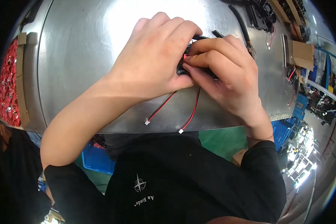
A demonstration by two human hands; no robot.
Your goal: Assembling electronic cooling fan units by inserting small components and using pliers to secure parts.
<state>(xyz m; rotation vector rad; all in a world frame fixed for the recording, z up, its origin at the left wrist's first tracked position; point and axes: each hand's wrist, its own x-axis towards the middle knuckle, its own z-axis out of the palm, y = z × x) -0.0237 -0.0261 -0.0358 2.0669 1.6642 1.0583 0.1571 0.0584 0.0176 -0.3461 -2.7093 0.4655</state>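
My left hand (pixel 156 54) is closed around a black part (pixel 180 69) just above the metal table, and its fingers hide most of that part. Against it, my right hand (pixel 227 69) pinches a small red piece (pixel 185 56) between thumb and fingertips. Two thin red-and-black wires, the left wire (pixel 162 106) and the right wire (pixel 193 112), trail from under my hands toward the table's front edge. Each ends in a small white connector. Black bar-like ends (pixel 217 34) show behind my fingers; whether they belong to the held part I cannot tell.
At the far left stands a cardboard box (pixel 23 80) full of small red parts (pixel 9 89). Black fan units (pixel 263 15) with loose wires lie at the back right, near a thick black cable (pixel 239 22). Blue bins (pixel 97 158) sit below the table (pixel 74 48).
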